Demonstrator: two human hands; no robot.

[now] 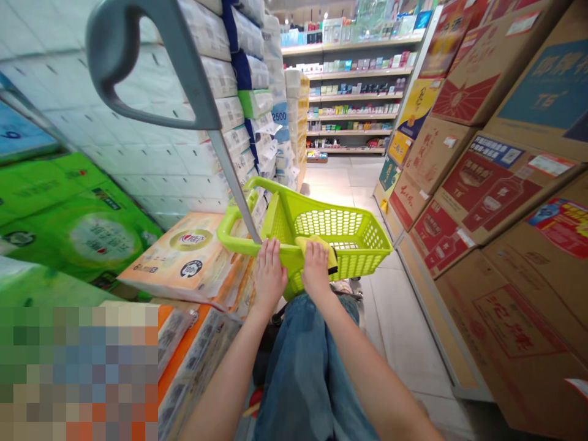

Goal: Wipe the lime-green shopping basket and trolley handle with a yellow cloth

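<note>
From the head camera, the left hand point(270, 272) lies open-fingered on the rim of the green basket point(367, 263); the right hand point(316, 266) covers a yellow cloth point(332, 258) there, grip unclear. Floor point(395, 334) separates basket from stacked cartons point(463, 184).

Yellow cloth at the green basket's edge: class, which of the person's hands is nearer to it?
Right. The right hand lies on the yellow cloth; the left hand is apart from it, to its left, at the rim of the green basket.

Basket point(356, 262) — cartons point(487, 184) right, packs point(169, 254) left
</note>
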